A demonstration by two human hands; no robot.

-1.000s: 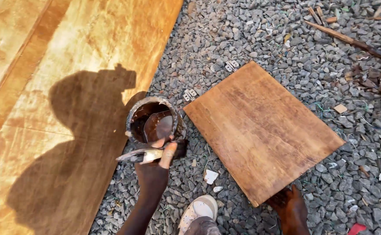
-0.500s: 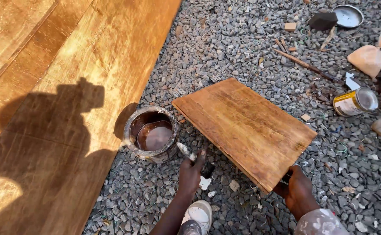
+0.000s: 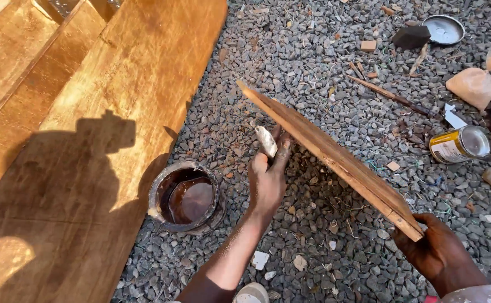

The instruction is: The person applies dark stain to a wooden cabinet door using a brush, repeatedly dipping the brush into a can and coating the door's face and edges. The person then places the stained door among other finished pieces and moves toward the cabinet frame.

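Note:
A brown wooden board (image 3: 335, 160) is tipped up on edge above the gravel, seen almost edge-on. My right hand (image 3: 433, 252) grips its near lower corner. My left hand (image 3: 269, 177) holds a small stained brush or rag (image 3: 266, 141) and its fingertips press against the board's underside near the middle. An open tin of dark brown stain (image 3: 185, 197) stands on the gravel just left of my left hand.
Large stained wooden panels (image 3: 88, 112) lie to the left, with my shadow on them. On the gravel at the right lie a tipped yellow can (image 3: 458, 145), a round metal lid (image 3: 443, 29), wood scraps and sticks. A shoe (image 3: 251, 293) shows at the bottom.
The board has been lifted from lying flat to standing tilted on edge. My left hand moved from beside the tin to under the board. My right hand stays on the corner.

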